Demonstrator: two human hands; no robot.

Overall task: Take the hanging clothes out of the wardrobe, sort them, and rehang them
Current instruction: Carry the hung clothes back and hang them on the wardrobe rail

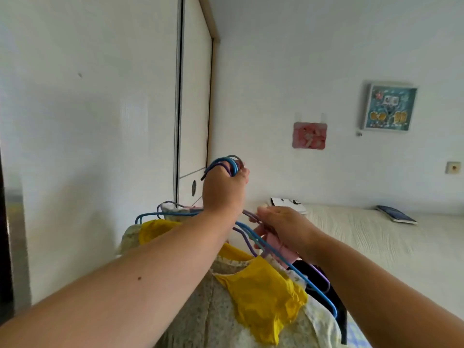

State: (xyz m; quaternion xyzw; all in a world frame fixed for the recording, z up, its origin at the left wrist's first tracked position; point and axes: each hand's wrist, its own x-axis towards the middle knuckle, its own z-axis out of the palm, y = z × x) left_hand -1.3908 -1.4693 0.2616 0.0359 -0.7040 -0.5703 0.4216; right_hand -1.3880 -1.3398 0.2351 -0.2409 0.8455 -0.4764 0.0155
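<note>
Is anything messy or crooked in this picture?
Yes. The left hand grips many hanger hooks in one bunch, so they cross and tangle. The yellow cloth lies crooked across the flowery garment instead of hanging straight. The right hand pinches a pink cloth.

Nothing is showing clearly enough to be read. The framed picture on the wall is carrying a row of small marks along its lower edge, too blurred to make out. The pink sheet hanging near it and the book lying on the bed are showing no legible lettering
</note>
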